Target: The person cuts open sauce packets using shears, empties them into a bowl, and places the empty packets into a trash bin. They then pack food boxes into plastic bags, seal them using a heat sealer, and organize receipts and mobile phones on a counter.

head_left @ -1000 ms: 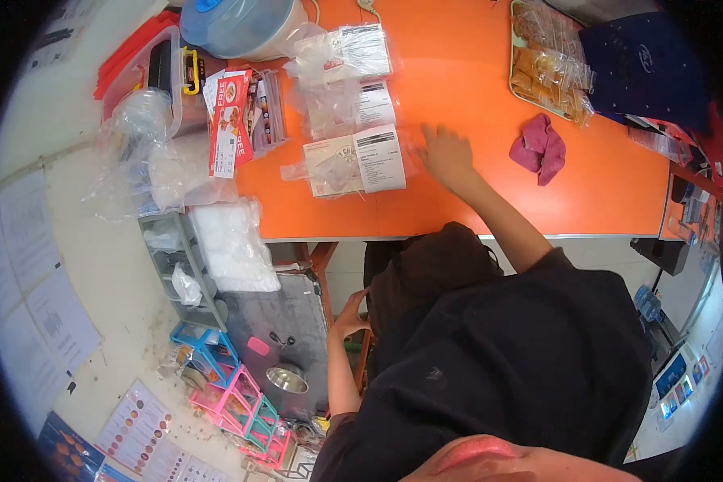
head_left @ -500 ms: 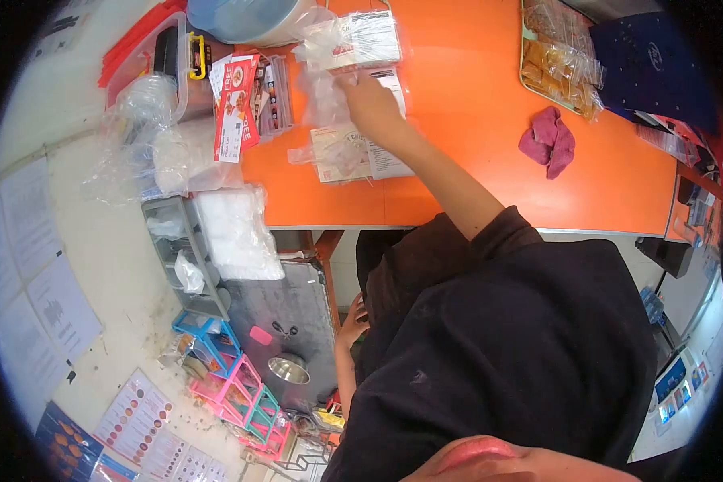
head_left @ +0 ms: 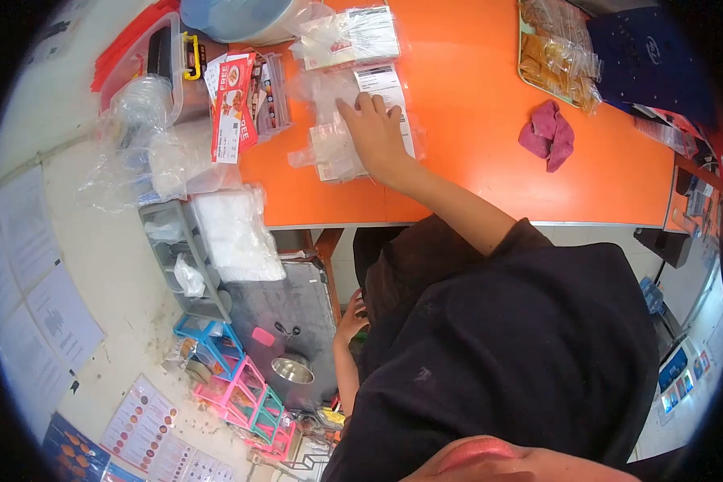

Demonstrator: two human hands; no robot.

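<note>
My right hand [head_left: 373, 136] reaches over the orange table, fingers apart and slightly bent. It lies on a clear plastic bag [head_left: 327, 92] and a plastic-wrapped packet [head_left: 329, 145] with a white printed slip [head_left: 379, 83] under the plastic. Just beyond it is another wrapped packet [head_left: 353, 38] bearing a printed label. My left hand [head_left: 351, 317] hangs low beside my dark clothing, its fingers apart and partly hidden against the cloth. A small green thing shows next to it, too little visible to name.
An orange table [head_left: 466, 104] carries a pink cloth [head_left: 548, 136], a tray of bagged food [head_left: 554, 60], a plastic box with red-white coupons [head_left: 234, 104] and a large bowl [head_left: 241, 14]. White plastic bags [head_left: 237, 233] hang at the left edge, above a grey rack [head_left: 186, 265] and coloured shelves [head_left: 237, 386].
My right hand has drawn back toward me, from between the two upper packets to the lower one. Its fingers have spread from a closer grip. My left hand stays low at my side.
</note>
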